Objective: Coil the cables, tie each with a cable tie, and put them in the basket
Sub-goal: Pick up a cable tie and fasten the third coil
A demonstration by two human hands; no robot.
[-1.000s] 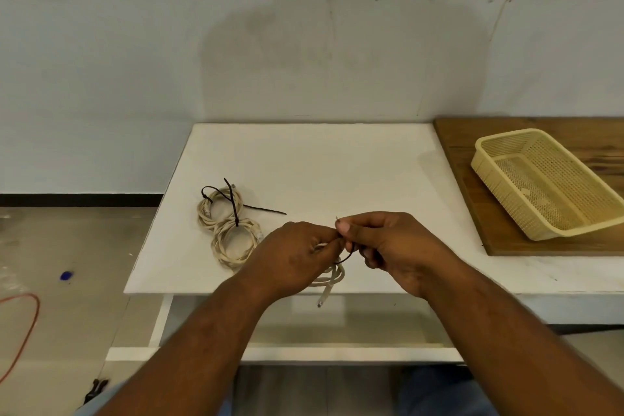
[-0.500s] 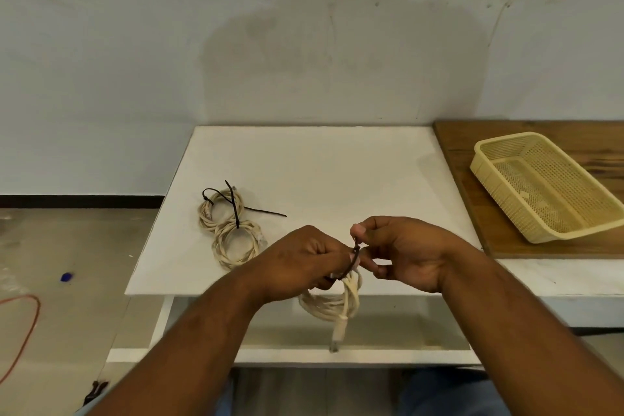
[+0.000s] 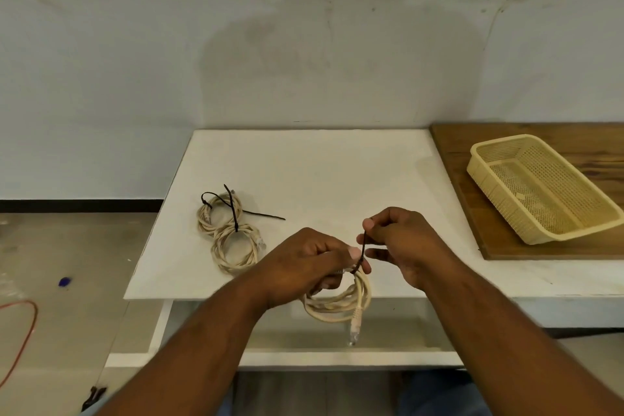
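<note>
White table (image 3: 304,162): cable (image 3: 341,308) (coiled) under hand (image 3: 304,263)

White table (image 3: 320,165) against stained pale wall (image 3: 135,44)

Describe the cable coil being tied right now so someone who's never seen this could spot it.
Find the white tabletop and follow its near edge to the person's hands. There the left hand grips a cream coiled cable while the right hand pinches the thin black cable tie round it. Unlike the two cream coils lying farther left, it hangs in the air, plug dangling.
</note>
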